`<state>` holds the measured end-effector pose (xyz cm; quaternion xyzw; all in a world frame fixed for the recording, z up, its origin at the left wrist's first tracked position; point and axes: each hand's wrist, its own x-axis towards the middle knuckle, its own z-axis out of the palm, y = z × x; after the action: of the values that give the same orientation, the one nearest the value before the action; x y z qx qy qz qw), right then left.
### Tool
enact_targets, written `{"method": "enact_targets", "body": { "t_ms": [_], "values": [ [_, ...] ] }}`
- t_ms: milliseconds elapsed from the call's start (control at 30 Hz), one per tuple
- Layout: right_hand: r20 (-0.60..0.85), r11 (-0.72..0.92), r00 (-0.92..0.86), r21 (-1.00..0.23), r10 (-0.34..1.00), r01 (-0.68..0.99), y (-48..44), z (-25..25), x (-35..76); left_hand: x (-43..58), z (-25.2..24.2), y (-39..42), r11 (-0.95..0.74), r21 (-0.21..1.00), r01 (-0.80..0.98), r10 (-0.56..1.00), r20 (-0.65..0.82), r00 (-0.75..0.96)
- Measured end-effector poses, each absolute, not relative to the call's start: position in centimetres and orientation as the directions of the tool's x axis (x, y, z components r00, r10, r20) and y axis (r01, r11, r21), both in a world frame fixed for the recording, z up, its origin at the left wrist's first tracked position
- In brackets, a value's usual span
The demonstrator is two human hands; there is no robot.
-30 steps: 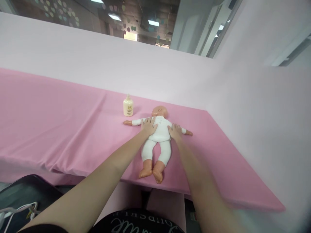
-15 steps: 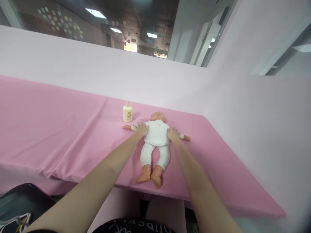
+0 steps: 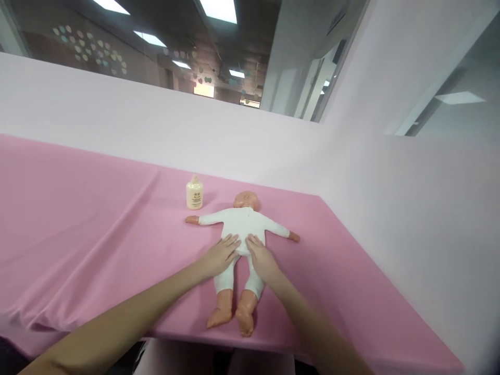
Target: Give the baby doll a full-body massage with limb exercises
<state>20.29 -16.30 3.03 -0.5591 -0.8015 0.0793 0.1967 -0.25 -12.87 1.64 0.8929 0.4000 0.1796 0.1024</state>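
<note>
A baby doll (image 3: 244, 221) with a white cloth body lies on the pink-covered table, its arms spread wide and its feet toward me. My left hand (image 3: 222, 254) rests flat on the doll's lower body at the left, fingers stretched out. On the right side of the lower body lies my right hand (image 3: 261, 256), also flat with its fingers extended. Neither hand grasps anything. Beyond the doll's left-lying arm stands a cream-coloured pump bottle (image 3: 194, 194), upright and apart from both hands.
The pink cloth (image 3: 97, 224) covers the table and has folds at the left. A white wall (image 3: 156, 138) runs along the back and right side, with a window (image 3: 164, 47) above. The table's near edge is close to my legs.
Both hands have moved from the doll's upper arms and shoulders down to its lower body, closer together. The view has tilted slightly upward. Doll and bottle stay in place on the table.
</note>
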Motion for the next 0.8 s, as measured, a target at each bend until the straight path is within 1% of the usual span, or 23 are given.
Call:
{"method": "enact_targets", "body": {
  "t_ms": [100, 167, 300, 433, 500, 633, 733, 800],
  "values": [
    [0.303, 0.348, -0.251, -0.331, 0.92, 0.877, -16.7, 3.4, 19.9, 0.7, 3.7, -13.3, -0.649, 0.312, 0.694, 0.76, 0.234, 0.606],
    [0.311, 0.295, -0.2, -0.301, 0.929, 0.907, -16.1, 3.9, 19.3, 1.9, 5.1, -12.8, -0.608, 0.279, 0.743, 0.794, 0.197, 0.575],
    [0.238, 0.173, -0.123, -0.203, 0.964, 0.964, -14.4, 5.1, 18.5, 4.0, 6.2, -10.9, -0.523, 0.244, 0.817, 0.852, 0.145, 0.503],
    [0.157, 0.119, -0.105, -0.086, 0.982, 0.989, -12.7, 5.9, 18.4, 5.0, 6.1, -9.3, -0.476, 0.248, 0.843, 0.878, 0.095, 0.468],
    [0.124, 0.122, -0.116, -0.041, 0.985, 0.992, -11.9, 6.3, 18.4, 5.5, 6.1, -8.7, -0.47, 0.243, 0.848, 0.881, 0.072, 0.468],
    [0.108, 0.186, -0.185, -0.006, 0.977, 0.982, -10.4, 6.9, 18.3, 6.2, 6.5, -7.8, -0.485, 0.219, 0.847, 0.874, 0.075, 0.481],
    [0.083, 0.217, -0.216, 0.0, 0.973, 0.976, -9.7, 7.2, 18.2, 6.4, 6.6, -7.1, -0.495, 0.21, 0.843, 0.868, 0.09, 0.488],
    [0.076, 0.204, -0.203, -0.012, 0.976, 0.979, -9.2, 7.2, 18.2, 6.5, 6.6, -6.5, -0.487, 0.223, 0.844, 0.873, 0.09, 0.48]
  ]
}}
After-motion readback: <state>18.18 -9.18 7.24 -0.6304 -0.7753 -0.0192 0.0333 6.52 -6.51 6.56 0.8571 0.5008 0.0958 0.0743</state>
